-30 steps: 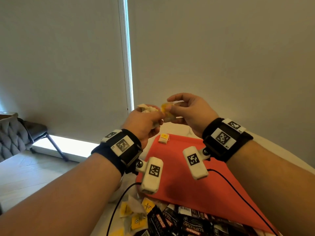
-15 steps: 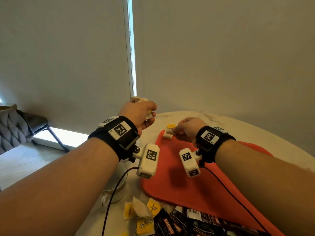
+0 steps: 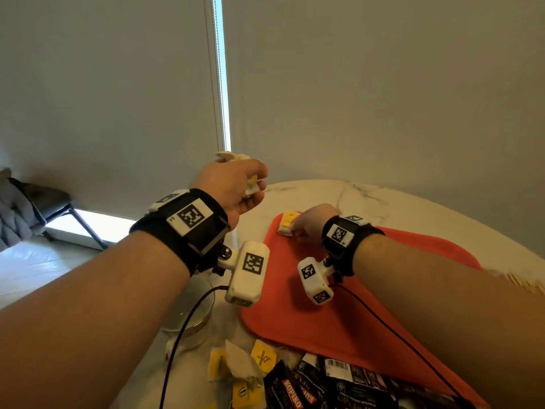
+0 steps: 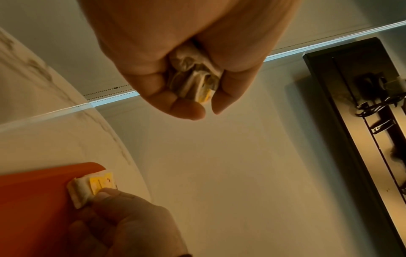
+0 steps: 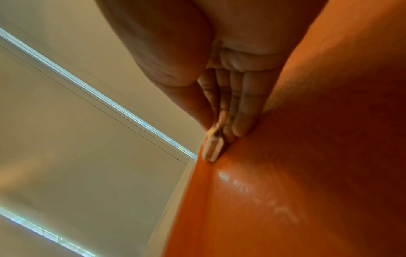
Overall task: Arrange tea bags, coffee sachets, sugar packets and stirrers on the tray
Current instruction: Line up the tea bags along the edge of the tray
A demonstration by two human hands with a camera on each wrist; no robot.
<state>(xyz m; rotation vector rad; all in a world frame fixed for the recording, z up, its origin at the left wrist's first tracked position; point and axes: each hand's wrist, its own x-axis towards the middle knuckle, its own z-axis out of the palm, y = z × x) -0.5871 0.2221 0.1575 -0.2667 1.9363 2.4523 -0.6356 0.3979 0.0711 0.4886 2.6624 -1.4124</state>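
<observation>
A: What are the hands doing?

B: The right hand (image 3: 309,224) is low on the flat orange plastic tray (image 3: 383,305), thumb and fingers pinching a folded white tea bag with a yellow paper tag (image 4: 92,187). The bag sits at the tray's far left corner and touches the tray. The left hand (image 3: 233,187) is raised above the white marble-patterned surface (image 3: 368,199), just left of the tray, its fingers curled round a crumpled bunch of white tea bags with yellow tags (image 4: 193,76).

A: So which step is this?

B: I'd judge it the placing of tea bags, early in the task: only that corner of the tray carries anything. The next move probably calls for the right hand to let go without dragging the bag, then take another from the left hand's bunch.

A: Which way does the placed bag lie?

B: Flat, tag side up. In the head view its long axis seems to run from the near edge toward the far edge, but the fingers cover its near end, so I can't be sure.

A: And the rest?

B: Loose white tea bags with yellow tags (image 3: 236,370) and black glossy coffee sachets with red lettering (image 3: 309,388) are heaped on the surface at the tray's near left corner. I can't make out stirrers or sugar packets.
</observation>
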